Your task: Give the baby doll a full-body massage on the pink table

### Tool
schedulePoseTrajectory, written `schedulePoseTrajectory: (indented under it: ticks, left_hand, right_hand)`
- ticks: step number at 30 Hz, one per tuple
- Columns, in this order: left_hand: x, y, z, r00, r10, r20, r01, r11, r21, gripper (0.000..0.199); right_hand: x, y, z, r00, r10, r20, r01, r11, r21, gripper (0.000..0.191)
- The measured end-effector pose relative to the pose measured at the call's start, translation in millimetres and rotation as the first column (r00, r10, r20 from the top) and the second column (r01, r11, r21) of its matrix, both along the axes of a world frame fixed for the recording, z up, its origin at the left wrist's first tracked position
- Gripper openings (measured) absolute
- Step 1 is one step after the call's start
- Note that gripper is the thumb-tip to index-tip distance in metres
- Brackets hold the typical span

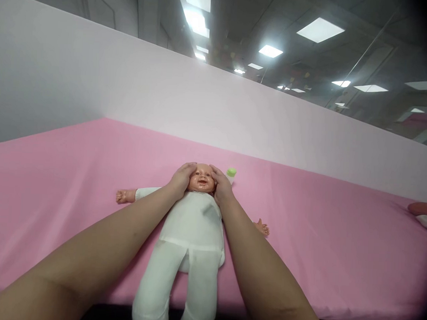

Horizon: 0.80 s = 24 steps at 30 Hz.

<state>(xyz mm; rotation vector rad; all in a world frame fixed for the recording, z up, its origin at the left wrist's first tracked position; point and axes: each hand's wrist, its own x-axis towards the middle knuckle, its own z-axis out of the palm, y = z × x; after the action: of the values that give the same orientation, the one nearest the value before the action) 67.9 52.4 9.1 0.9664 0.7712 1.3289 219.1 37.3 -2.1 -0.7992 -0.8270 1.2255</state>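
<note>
A baby doll (196,223) with a white cloth body lies on its back on the pink sheet (303,220), its arms spread and its legs toward me. My left hand (182,180) is curved against one side of the doll's head, and my right hand (222,183) cups the other side. Between my hands the doll's smiling face (202,178) points up. Just beyond my right hand lies a small item with a light green top (231,172), partly hidden by that hand.
Behind the pink surface stands a pale low wall (201,107), with glass above it reflecting ceiling lights. Part of another doll (423,209) shows at the far right edge. The front edge of the surface runs beneath my forearms.
</note>
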Motion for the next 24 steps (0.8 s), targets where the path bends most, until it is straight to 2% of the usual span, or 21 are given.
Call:
schedulePoseTrajectory:
  ticks: [3,8,14,20,24]
  left_hand:
    - [0,-4,2.2,0.998,-0.049,-0.034,0.05,0.999,0.02,0.057]
    - [-1,-8,8.7,0.994,-0.093,-0.058,0.092,0.996,-0.014,0.062]
    - [3,1,3.7,0.991,-0.067,-0.118,0.072,0.997,0.041,0.051]
    - [1,1,3.3,0.992,-0.108,-0.06,0.108,0.994,-0.002,0.04]
    - [-8,-7,9.1,0.977,-0.189,-0.096,0.19,0.982,0.002,0.043]
  right_hand:
    - [-1,-4,2.8,0.993,-0.021,0.116,0.014,0.998,0.061,0.055]
    - [-3,-8,10.8,0.967,-0.057,0.249,0.061,0.998,-0.007,0.062]
    - [-3,-2,10.3,0.969,-0.095,0.226,0.096,0.995,0.007,0.049]
    - [-1,5,7.4,0.971,-0.12,0.207,0.129,0.991,-0.028,0.031]
    - [2,-1,10.5,0.981,-0.016,0.195,0.03,0.997,-0.069,0.043]
